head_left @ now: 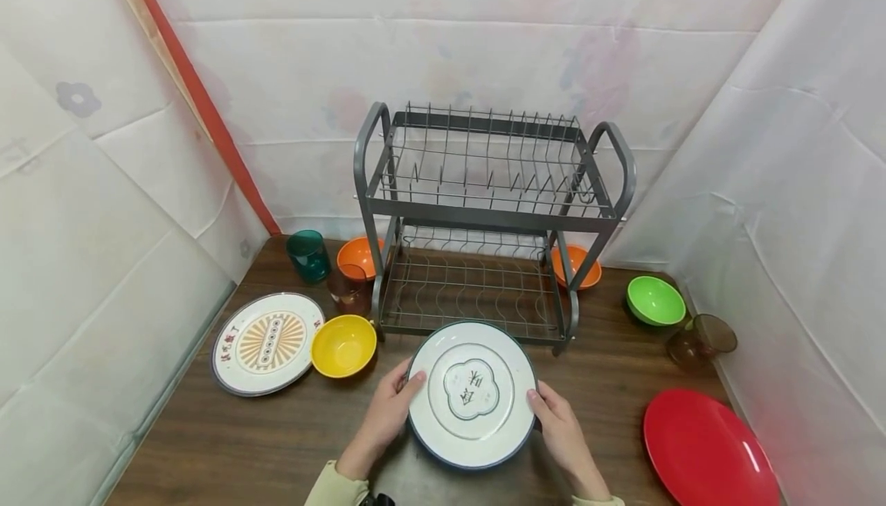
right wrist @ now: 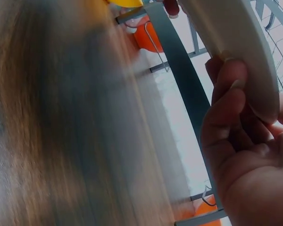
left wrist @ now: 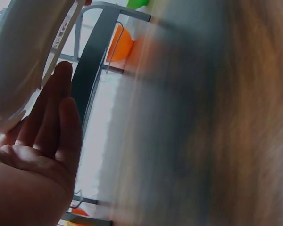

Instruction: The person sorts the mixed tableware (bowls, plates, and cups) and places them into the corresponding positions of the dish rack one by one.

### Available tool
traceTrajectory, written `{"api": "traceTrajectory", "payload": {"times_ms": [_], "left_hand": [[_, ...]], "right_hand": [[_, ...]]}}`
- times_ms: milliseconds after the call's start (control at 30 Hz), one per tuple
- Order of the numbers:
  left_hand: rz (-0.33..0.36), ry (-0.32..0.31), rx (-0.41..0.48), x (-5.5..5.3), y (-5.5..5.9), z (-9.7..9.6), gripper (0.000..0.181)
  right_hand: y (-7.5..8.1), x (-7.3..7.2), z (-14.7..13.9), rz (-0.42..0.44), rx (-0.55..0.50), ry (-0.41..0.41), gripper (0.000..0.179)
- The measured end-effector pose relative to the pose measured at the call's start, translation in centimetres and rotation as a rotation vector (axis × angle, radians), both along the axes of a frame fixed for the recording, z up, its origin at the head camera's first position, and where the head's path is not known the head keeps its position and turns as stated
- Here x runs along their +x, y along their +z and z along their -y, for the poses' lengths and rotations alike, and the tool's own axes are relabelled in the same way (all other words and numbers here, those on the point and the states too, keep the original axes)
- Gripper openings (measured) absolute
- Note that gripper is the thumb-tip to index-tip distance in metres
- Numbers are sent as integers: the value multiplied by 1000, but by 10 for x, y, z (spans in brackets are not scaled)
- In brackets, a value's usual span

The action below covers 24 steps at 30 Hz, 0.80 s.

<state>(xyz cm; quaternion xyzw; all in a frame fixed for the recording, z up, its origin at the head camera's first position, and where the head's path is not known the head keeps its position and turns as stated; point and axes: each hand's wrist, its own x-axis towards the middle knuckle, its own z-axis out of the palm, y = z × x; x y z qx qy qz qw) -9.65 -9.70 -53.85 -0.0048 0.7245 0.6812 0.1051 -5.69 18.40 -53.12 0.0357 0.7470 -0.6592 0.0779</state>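
Note:
A white plate [head_left: 443, 444] with a dark blue rim and a flower-shaped emblem is held up in front of the dish rack [head_left: 491, 218]. My left hand [head_left: 388, 406] grips its left edge, thumb on the face and fingers behind. At the opposite edge my right hand [head_left: 562, 425] pinches the rim the same way. In the left wrist view, the left fingers [left wrist: 61, 113] support the plate's underside [left wrist: 19, 61]. From the right wrist, curled fingers [right wrist: 226, 103] press against the back of the plate [right wrist: 240, 37].
Left of the rack are a patterned white plate [head_left: 231, 364], yellow bowl [head_left: 344, 346], teal cup [head_left: 308, 256], brown cup [head_left: 349, 291] and orange bowl [head_left: 356, 256]. To the right are another orange bowl [head_left: 584, 267], green bowl [head_left: 655, 301], brown cup [head_left: 701, 339] and red plate [head_left: 709, 448].

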Motion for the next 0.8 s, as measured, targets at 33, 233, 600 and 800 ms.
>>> {"api": "traceTrajectory", "payload": {"times_ms": [33, 233, 600, 800], "left_hand": [[-12, 0, 1, -1, 1, 1, 50], [-86, -25, -57, -10, 18, 6, 43], [-234, -75, -149, -28, 38, 11, 39], [-413, -96, -125, -31, 50, 16, 31]], "right_hand": [[-1, 0, 1, -2, 1, -7, 37], [-2, -2, 9, -22, 17, -44, 33], [0, -3, 17, -56, 19, -13, 35], [3, -3, 22, -48, 49, 21, 32]]}}
